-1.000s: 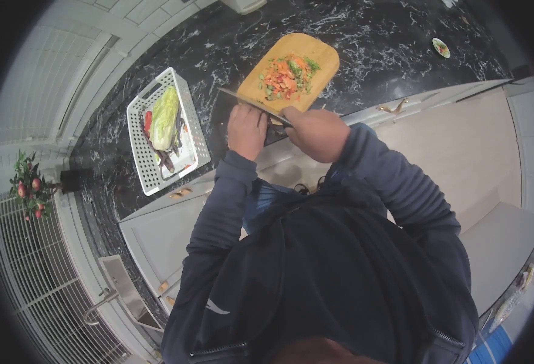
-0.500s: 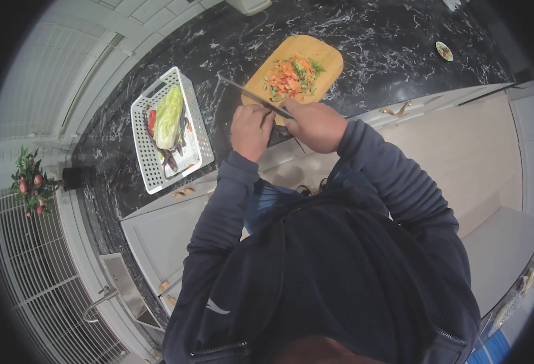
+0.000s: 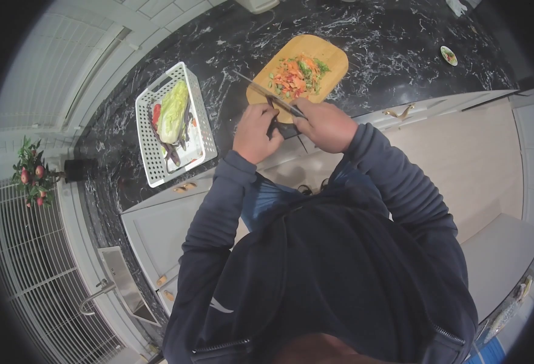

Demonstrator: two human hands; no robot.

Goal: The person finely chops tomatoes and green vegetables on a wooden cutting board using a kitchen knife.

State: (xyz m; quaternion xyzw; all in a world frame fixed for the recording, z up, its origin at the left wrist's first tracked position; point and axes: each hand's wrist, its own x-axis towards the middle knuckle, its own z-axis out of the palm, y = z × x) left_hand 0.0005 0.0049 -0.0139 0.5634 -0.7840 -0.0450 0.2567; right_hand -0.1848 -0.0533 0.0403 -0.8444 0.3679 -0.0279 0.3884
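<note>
My right hand [image 3: 327, 126] is closed round the handle of a knife [image 3: 271, 97], whose blade points up and left across the near left corner of the wooden cutting board [image 3: 332, 56]. Close to the blade, my left hand [image 3: 256, 133] has its fingers bent round a dark piece of food [image 3: 274, 125], partly hidden by the fingers. Chopped orange and green vegetables [image 3: 297, 76] lie heaped on the board beyond the knife.
Left of the board, a white perforated basket [image 3: 206, 139] holds a leafy cabbage [image 3: 173, 112], something red and dark purple vegetables. A small oval dish [image 3: 448, 56] sits far right on the black marble counter [image 3: 388, 54]. Drawer handles line the counter's near edge.
The fingers of my left hand have spread a little, and more of the dark piece shows. The whole view has shifted slightly. My right hand still grips the knife.
</note>
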